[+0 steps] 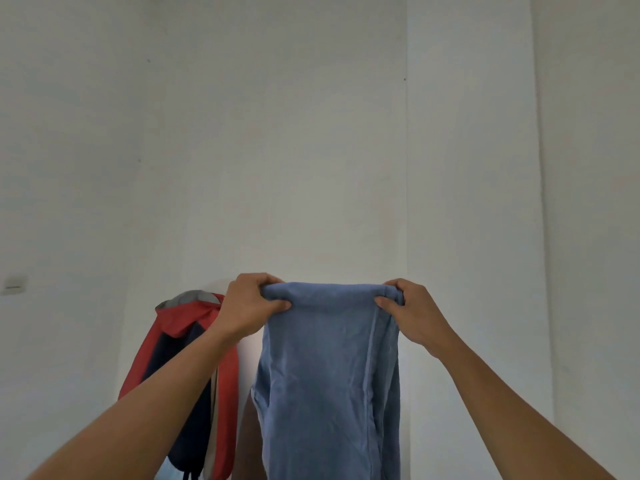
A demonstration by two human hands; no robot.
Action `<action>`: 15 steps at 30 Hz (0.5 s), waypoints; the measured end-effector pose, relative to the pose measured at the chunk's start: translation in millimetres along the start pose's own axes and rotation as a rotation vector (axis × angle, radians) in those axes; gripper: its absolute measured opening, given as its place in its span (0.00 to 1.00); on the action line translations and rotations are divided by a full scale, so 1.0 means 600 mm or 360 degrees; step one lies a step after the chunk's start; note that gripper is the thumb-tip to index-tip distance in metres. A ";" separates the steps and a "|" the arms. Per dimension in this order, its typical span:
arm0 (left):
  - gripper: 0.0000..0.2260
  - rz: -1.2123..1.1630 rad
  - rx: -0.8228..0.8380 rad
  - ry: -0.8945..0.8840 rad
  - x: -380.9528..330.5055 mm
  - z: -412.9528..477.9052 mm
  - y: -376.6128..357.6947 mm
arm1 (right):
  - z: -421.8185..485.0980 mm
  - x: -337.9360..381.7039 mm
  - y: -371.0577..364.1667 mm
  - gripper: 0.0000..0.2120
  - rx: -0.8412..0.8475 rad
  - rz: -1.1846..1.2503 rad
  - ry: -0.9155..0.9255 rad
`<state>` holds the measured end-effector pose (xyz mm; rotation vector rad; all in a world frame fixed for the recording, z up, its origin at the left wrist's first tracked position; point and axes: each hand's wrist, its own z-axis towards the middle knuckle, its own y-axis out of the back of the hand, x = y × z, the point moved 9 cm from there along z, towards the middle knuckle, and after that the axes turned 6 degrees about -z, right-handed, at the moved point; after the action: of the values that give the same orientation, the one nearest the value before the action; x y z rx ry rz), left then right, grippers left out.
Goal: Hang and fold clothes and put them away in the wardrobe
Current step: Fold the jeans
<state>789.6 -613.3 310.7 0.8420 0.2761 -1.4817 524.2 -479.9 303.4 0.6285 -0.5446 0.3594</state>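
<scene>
Currently left grip (247, 306) and right grip (412, 311) each closed on a top corner of blue garment (329, 375), lower centre, likely so it hangs straight for folding

Garment (329, 375) hangs front and centre between both hands, jacket (180, 344) behind on the left, wall (311, 133) at the back.

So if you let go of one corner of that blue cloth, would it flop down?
Probably yes. The blue cloth hangs limp and creased below the left hand and right hand, so it looks soft and floppy, not stiff. It seems fairly light, since a grip at each top corner holds it up.
</scene>
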 end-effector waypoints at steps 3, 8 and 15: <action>0.06 0.0157 -0.0064 -0.0058 -0.005 0.005 0.001 | 0.002 0.003 -0.002 0.04 -0.0003 -0.0147 0.0053; 0.06 0.0370 -0.0131 -0.0074 -0.004 0.020 0.007 | 0.002 0.003 -0.002 0.07 -0.0021 -0.0279 0.0069; 0.01 -0.0298 0.0078 0.0017 -0.009 0.010 -0.011 | -0.001 0.008 0.014 0.07 -0.0044 0.0108 0.0042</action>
<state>781.1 -612.2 315.9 0.8821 0.3353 -1.6645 524.6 -472.3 309.6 0.5790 -0.5459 0.4228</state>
